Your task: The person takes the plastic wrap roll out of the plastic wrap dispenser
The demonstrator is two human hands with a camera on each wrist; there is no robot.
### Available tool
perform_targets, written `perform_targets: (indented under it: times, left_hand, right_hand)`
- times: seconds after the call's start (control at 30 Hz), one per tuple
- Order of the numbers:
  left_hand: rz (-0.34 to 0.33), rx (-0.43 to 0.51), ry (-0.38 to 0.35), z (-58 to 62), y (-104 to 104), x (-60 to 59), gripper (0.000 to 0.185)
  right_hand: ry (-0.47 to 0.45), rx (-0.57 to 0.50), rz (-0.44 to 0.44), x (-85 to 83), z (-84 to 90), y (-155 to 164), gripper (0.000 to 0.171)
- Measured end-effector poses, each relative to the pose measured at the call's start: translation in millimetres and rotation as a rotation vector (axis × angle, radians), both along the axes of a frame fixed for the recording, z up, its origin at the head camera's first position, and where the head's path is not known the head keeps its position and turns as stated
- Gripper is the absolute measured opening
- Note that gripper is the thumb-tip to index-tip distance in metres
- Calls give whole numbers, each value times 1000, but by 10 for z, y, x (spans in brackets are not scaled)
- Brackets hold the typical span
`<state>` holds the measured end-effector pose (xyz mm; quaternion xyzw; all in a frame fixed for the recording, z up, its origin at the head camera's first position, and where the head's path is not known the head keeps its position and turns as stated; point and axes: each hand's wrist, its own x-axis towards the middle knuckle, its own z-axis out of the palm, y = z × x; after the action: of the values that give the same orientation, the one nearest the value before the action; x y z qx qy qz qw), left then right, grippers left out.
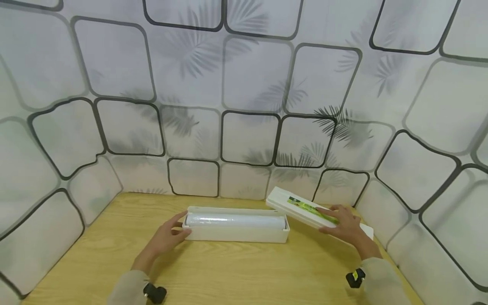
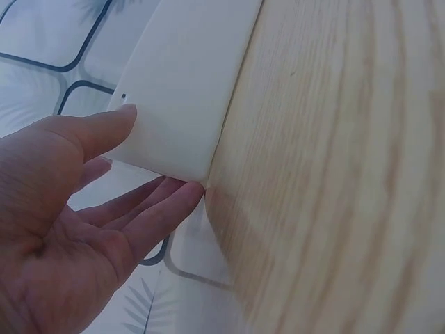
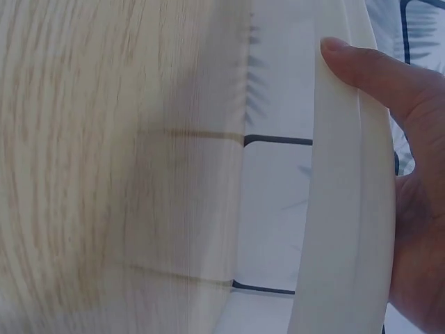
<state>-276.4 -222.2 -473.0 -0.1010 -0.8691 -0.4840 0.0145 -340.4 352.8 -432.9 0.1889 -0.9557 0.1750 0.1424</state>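
A long white cling film box (image 1: 236,234) lies on the table without its cover, and the roll of cling film (image 1: 236,220) shows inside it. My left hand (image 1: 167,234) holds the box's left end; in the left wrist view the thumb (image 2: 111,129) presses the white wall (image 2: 188,76) while other fingertips touch the end's lower edge. To the right, my right hand (image 1: 345,224) grips the white lid (image 1: 280,198), which slants down to the right and bears a green and yellow label (image 1: 305,206). The right thumb (image 3: 354,59) lies over the lid's edge (image 3: 341,195).
The wooden table (image 1: 228,271) runs back to a wall of patterned fabric (image 1: 248,140), which also closes in both sides. A small black device (image 1: 155,293) sits at the left wrist and another black device (image 1: 356,278) at the right wrist.
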Motion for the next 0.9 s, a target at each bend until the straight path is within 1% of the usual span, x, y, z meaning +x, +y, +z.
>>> perform_targets:
  times: [0.37, 0.57, 0.77, 0.9]
  left_hand:
    - [7, -12, -9, -44, 3, 3, 71]
    - [2, 1, -3, -31, 1, 3, 71]
    - [5, -4, -2, -22, -4, -1, 71]
    - [9, -10, -2, -28, -10, -4, 71]
  right_hand:
    - [-50, 17, -88, 64, -61, 226, 70]
    - [-78, -1, -115, 116, -80, 320, 72]
    - [-104, 24, -153, 146, -82, 378, 75]
    - [-146, 36, -185, 159, -84, 407, 76]
